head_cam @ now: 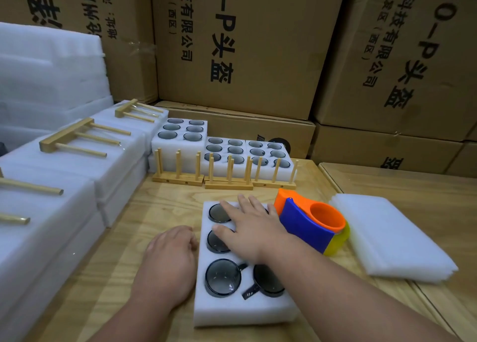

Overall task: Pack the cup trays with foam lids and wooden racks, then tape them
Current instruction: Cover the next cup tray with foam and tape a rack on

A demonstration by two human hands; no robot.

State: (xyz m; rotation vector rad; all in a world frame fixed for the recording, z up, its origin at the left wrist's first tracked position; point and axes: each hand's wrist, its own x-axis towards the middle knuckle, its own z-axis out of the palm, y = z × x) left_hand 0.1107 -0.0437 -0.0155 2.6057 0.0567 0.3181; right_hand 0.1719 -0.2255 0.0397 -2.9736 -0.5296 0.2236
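Observation:
A white foam cup tray with dark glass cups lies on the wooden table in front of me. My right hand rests flat on its far half, fingers spread. My left hand sits against the tray's left side, its fingers curled at the edge. An orange, blue and yellow tape dispenser lies just right of the tray. A stack of thin foam lids lies further right. Three wooden racks stand upright behind the tray, in front of three more filled cup trays.
Packed foam blocks with wooden racks taped on top line the left side. A pile of foam sheets rises at the far left. Cardboard boxes wall off the back and right.

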